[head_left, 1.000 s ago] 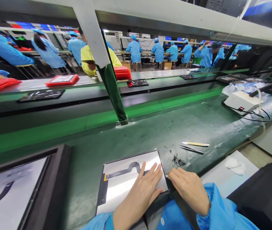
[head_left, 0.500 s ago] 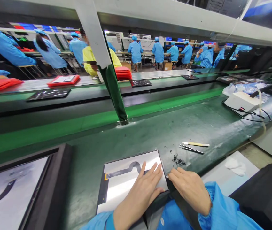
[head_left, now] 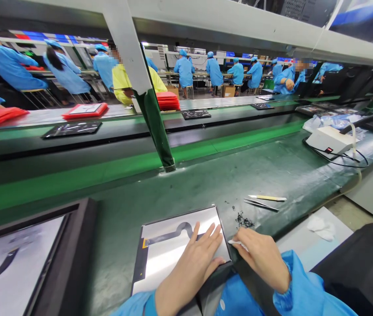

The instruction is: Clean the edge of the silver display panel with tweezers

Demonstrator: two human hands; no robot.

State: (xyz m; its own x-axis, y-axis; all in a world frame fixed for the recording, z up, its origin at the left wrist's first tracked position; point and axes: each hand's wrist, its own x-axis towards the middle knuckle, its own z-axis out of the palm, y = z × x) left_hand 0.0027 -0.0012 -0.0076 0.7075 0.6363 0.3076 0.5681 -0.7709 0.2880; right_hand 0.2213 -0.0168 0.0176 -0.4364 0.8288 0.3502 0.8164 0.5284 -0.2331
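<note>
A flat silvery panel with dark edges and a curved dark flex strip lies on the green bench. My left hand rests flat on the panel's right part, fingers spread, holding nothing. Just beyond the right edge, my right hand pinches a small white wipe between thumb and fingers, its tip beside that edge. Small black scraps lie above my right hand. Metal tweezers and a yellow-handled blade lie beyond the scraps.
A dark foam-edged tray with another panel stands at left. A green post rises behind the bench, before a conveyor carrying dark panels. At right are a white device with cables and a crumpled cloth. Several people sit beyond.
My right hand has shifted and tilted slightly, and more of the white wipe shows. Dark panels on the conveyor have moved a little to the right. My left hand stays on the panel.
</note>
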